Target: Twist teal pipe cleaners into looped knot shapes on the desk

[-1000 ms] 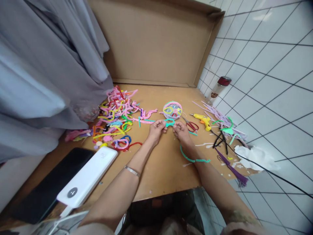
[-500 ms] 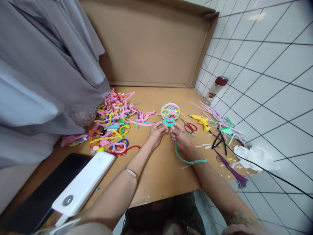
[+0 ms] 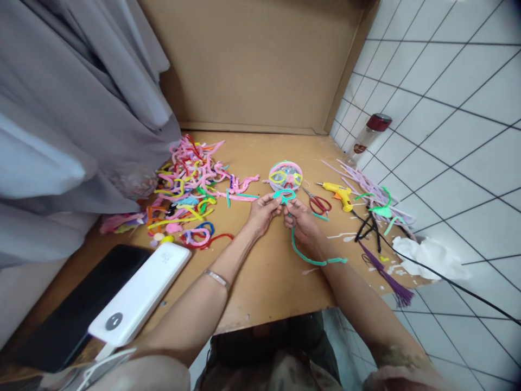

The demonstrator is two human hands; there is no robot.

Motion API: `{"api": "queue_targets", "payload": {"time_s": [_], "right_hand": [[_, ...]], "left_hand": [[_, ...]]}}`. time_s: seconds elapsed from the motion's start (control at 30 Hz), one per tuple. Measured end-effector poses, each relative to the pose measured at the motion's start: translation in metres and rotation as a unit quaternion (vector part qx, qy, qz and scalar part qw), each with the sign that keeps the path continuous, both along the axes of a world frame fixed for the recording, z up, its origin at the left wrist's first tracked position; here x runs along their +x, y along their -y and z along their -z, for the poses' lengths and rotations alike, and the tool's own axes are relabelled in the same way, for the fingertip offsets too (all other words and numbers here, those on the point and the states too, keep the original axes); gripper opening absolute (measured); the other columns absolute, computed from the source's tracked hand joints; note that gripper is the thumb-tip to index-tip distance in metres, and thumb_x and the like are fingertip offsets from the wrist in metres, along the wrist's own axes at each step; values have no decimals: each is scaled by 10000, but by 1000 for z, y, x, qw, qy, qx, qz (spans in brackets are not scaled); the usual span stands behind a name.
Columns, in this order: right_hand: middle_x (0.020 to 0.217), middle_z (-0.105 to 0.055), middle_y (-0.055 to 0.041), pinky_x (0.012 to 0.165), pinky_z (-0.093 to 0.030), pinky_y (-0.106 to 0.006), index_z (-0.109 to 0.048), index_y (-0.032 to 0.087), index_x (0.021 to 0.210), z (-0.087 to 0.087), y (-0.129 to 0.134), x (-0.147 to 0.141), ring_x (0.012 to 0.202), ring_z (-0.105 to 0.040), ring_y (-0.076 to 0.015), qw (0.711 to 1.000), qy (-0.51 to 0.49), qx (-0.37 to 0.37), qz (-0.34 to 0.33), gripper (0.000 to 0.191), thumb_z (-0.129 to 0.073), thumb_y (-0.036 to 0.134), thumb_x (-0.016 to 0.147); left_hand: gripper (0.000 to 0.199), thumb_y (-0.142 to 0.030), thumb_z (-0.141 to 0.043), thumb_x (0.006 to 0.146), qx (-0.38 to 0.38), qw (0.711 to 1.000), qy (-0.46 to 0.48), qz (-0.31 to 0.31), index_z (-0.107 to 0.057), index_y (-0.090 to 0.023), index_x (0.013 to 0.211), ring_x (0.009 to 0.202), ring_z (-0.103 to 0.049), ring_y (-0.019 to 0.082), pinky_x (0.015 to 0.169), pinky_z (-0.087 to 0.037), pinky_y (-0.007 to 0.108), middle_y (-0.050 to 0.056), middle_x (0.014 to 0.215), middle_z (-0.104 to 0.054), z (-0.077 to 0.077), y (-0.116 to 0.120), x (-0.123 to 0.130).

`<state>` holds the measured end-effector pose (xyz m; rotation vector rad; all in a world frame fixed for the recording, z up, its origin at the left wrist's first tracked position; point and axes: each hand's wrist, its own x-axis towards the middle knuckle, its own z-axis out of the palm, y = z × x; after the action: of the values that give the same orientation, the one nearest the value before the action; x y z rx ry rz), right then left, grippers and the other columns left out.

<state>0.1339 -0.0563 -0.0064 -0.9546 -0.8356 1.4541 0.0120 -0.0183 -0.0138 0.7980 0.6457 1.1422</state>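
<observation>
Between my two hands, over the middle of the table, is a teal pipe cleaner (image 3: 288, 194) bent into small loops. My left hand (image 3: 263, 214) pinches the looped part from the left. My right hand (image 3: 302, 220) pinches it from the right, and a long teal tail hangs below that hand toward the forearm. Just beyond the fingers lies a round piece (image 3: 286, 175) with a pink rim and yellow rings like glasses. Red-handled scissors (image 3: 319, 205) rest to the right of my right hand. The fingertips partly cover the loops.
A heap of coloured pipe cleaners (image 3: 195, 179) lies at left. On the right are a yellow glue gun (image 3: 337, 193) with a black cord, lilac stems (image 3: 362, 187), a purple tassel (image 3: 386, 279), white tissue (image 3: 427, 255) and a bottle (image 3: 368, 138). A white power bank (image 3: 140, 293) sits front left.
The camera view has shifted slightly, so the table's things appear a little higher. Both hands stay pinched on the teal pipe cleaner, with its loops turned slightly.
</observation>
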Motion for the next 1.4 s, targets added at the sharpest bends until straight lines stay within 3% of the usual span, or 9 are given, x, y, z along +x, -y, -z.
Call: {"api": "queue_targets", "payload": {"time_s": [0.33,0.53,0.67,0.9,1.13,1.4], "right_hand": [[581,-498,76,408,-200,-206,-519,215,757,3,-2,3,421,-322,-50,994,94,27,45,252,-720,363,725],[599,-564,54,406,-266,-206,-568,212,740,0,0,0,436,-391,-59,987,142,44,53,260,-717,425,730],[588,-578,39,415,-305,-208,-589,201,681,2,-1,-1,454,-428,-63,984,149,54,81,307,-741,467,697],[528,-557,71,381,-224,-211,-604,211,756,1,-2,0,389,-352,-47,990,101,39,93,319,-798,425,621],[507,-544,70,388,-231,-216,-593,205,701,-2,1,-5,389,-364,-48,988,110,37,99,298,-782,421,623],[472,-492,77,401,-205,-215,-581,206,660,-3,0,-6,396,-328,-48,985,121,24,123,310,-775,440,599]], "left_hand": [[358,-418,-839,589,86,991,-90,-46,-664,-151,750,518,-487,71,528,-382,212,-30,588,-595,3,-2,0],[343,-449,-798,662,126,984,-114,-57,-623,-156,696,506,-463,70,538,-378,211,-41,545,-552,3,0,-1],[358,-460,-806,647,121,985,-111,-56,-631,-153,704,506,-465,69,531,-377,209,-39,547,-561,2,1,0],[373,-423,-844,575,81,993,-64,-52,-659,-143,738,519,-487,62,521,-379,199,-41,593,-584,7,-2,3],[335,-420,-809,635,100,988,-94,-70,-653,-143,742,499,-470,65,527,-372,206,-45,549,-562,5,0,2],[365,-441,-826,599,108,986,-102,-73,-658,-143,726,505,-485,67,528,-387,211,-31,580,-594,1,2,3]]}}
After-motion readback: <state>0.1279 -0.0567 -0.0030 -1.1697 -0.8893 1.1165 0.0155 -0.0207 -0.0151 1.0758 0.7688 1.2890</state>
